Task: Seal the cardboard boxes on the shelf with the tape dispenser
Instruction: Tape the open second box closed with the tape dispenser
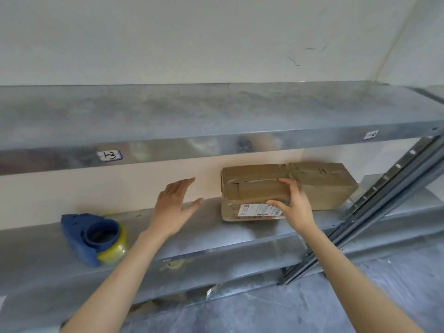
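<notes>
Reaches up and forward with both bare forearms from the lower edge, above the grey floor [300,308]. Finds the blue tape dispenser [92,233] lying on its side near the front lip of the middle metal shelf [216,234], at the left, with its yellowish roll of tape toward the front, touched by neither hand. Holds the left hand [171,207] in the air over the shelf, right of the dispenser and well apart from it, wrist straight, back of the hand toward the camera, fingers straight and spread wide, gripping nothing. Grips with the right hand [296,204] the near right corner of the nearer cardboard box [249,188]: thumb pressed on the front face at the white shipping label [254,209], fingers curled over the top edge onto the flaps. Farther back on the same shelf, that box upright, wrinkled brown tape across its top. Just right of it and touching it, a second cardboard box [324,186], top likewise taped. Farther right, a slotted steel upright [384,200]. Higher, the upper shelf [192,111], a handwritten label [109,155] on its front lip. Beyond, a pale wall [216,32].
</notes>
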A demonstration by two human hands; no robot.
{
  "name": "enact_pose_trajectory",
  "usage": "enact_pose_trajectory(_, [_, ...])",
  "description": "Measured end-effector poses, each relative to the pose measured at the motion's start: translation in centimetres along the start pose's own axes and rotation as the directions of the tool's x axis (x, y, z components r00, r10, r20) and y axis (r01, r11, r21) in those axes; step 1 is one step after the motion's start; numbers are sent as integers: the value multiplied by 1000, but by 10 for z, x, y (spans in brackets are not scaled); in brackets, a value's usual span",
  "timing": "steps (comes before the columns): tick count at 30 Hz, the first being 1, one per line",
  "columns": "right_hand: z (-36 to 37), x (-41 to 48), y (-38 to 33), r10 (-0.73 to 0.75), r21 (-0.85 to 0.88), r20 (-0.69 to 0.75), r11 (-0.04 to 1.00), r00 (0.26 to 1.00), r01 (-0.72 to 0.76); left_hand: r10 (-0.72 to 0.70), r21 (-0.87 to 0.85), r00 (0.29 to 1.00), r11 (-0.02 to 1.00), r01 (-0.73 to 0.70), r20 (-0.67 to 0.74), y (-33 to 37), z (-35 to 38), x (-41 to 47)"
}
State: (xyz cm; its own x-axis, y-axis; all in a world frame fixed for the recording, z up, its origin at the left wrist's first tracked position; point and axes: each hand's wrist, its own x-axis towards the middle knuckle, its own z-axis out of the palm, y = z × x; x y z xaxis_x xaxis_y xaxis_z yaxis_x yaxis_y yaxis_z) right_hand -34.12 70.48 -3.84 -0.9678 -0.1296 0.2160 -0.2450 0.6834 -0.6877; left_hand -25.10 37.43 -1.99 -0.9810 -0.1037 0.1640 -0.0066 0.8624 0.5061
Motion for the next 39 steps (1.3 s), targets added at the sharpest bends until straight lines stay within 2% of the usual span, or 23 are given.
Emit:
enact_pose_trajectory(13, [4,11,36,43,-23,17,999,999,-42,22,-2,998,1000,-22,53,17,38,36])
enact_pose_trajectory(17, [-2,11,36,-4,-88,22,996,1000,6,23,7,999,1000,-23,47,17,37,41])
enact_pose_trajectory(22, [-16,12,26,-100,-248,37,963,994,106,19,3,1000,1000,-19,19,20,27,39])
enact_pose_trajectory(29, [-6,24,-17,-146,-325,107,930,984,173,-5,103,998,995,10,-56,14,-1,18])
enact_pose_trajectory(33, [20,31,-54,-100,-379,215,908,971,178,-48,199,989,977,76,-141,2,-24,-5])
enact_pose_trajectory(39, [75,30,-125,-144,-370,378,882,914,292,-125,370,973,909,191,-195,-43,-65,-48])
